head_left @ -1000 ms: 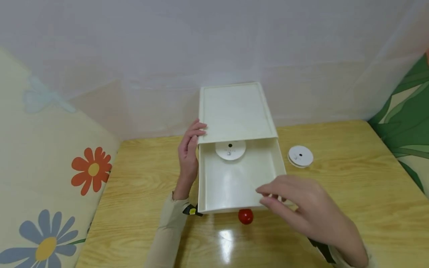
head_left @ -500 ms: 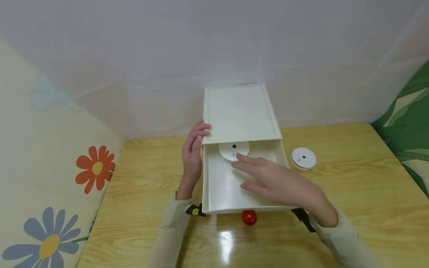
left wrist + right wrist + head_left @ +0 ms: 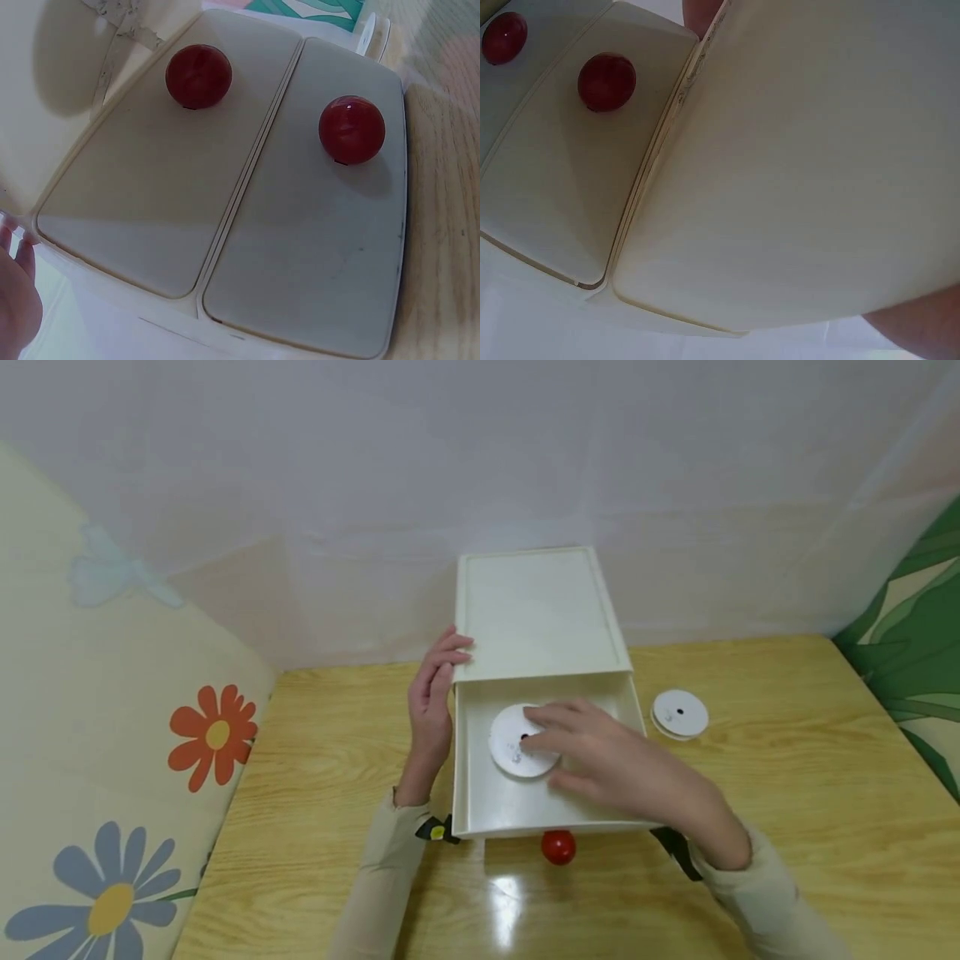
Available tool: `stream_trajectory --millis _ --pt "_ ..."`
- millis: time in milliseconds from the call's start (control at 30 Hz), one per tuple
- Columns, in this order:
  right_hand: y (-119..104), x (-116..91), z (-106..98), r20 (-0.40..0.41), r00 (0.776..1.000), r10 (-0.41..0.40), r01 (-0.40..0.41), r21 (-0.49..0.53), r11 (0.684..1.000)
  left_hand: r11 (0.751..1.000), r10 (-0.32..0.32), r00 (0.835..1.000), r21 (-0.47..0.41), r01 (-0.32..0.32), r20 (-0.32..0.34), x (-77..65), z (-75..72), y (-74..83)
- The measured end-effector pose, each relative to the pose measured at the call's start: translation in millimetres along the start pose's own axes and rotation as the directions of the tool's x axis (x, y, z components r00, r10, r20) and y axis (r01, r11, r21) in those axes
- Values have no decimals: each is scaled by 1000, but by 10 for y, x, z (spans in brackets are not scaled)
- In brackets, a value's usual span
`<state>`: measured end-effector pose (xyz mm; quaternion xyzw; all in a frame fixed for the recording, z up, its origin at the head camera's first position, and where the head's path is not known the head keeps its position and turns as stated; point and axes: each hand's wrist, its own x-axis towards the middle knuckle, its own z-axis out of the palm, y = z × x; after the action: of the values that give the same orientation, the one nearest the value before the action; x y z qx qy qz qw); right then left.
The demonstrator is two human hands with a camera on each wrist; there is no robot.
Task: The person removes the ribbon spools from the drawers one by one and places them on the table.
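Note:
The small white drawer cabinet (image 3: 540, 610) stands on the table with its top drawer (image 3: 495, 806) pulled out, red knob (image 3: 558, 847) in front. My left hand (image 3: 432, 706) rests against the cabinet's left side, fingertips over its top edge. Inside the drawer lies a flat white spool (image 3: 512, 756) with a dark centre hole. My right hand (image 3: 607, 756) reaches into the drawer, fingers extended over the spool and touching its top; the thumb is near its right edge. In the left wrist view, part of my left hand (image 3: 16, 304) shows beside the cabinet.
A second white spool (image 3: 679, 713) lies on the wooden table (image 3: 787, 760) to the cabinet's right. Below the pulled-out drawer are two closed drawer fronts, each with a red knob (image 3: 199, 76). A pale wall sheet (image 3: 360, 568) hangs behind; flower-printed panels flank the table.
My right hand has gone from the drawer's right front corner onto the spool inside. The spool has slid forward, out from under the cabinet top. My left hand keeps its place on the cabinet.

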<state>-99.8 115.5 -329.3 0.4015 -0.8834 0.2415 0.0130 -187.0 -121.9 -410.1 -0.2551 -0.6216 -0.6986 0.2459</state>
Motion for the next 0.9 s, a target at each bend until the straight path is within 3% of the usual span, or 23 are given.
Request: stream_trajectory --millis 167,333,700,900 --pt "-15 34 36 68 998 11 -6 -65 998 1000 4 1000 -2 -4 4 3 -18 -3" --pt "-10 46 60 55 998 8 -2 -104 995 1000 25 1000 12 -25 20 28 -39 -5" --pt "-12 49 69 80 990 116 -112 -44 993 994 65 998 -89 -66 -14 170 29 -12" --pt "-9 53 78 57 994 98 -95 -47 994 984 132 991 -118 -133 -14 220 61 -21"
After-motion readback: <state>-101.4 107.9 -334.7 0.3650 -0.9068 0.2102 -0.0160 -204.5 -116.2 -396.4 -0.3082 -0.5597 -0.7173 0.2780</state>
